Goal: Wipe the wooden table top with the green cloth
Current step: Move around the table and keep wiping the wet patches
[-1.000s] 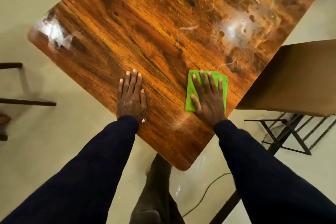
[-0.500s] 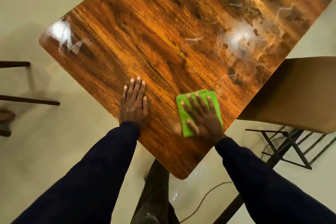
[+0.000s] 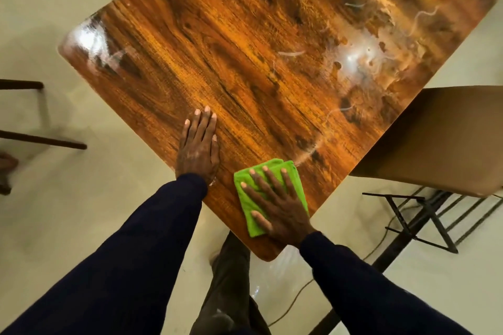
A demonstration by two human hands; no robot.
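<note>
Head view, looking down on a glossy wooden tabletop [image 3: 245,62] turned corner-on. Spread flat with fingers straight and splayed, the right hand [image 3: 280,207], pressing the folded green cloth [image 3: 246,201] onto the tabletop close to its near corner, by the right-hand edge; nothing gripped, palm simply bearing down. Cloth partly covered, its far fold and thumb-side edge showing. Laid flat on bare wood near the tabletop's left edge, the left hand [image 3: 198,149], fingers straight and together, holding nothing, just beside the cloth and apart from it. Whitish smears [image 3: 356,54] across the far right part of the tabletop, a pale patch [image 3: 87,35] at its left corner. Just off the tabletop's right edge, a brown seat [image 3: 435,139].
</note>
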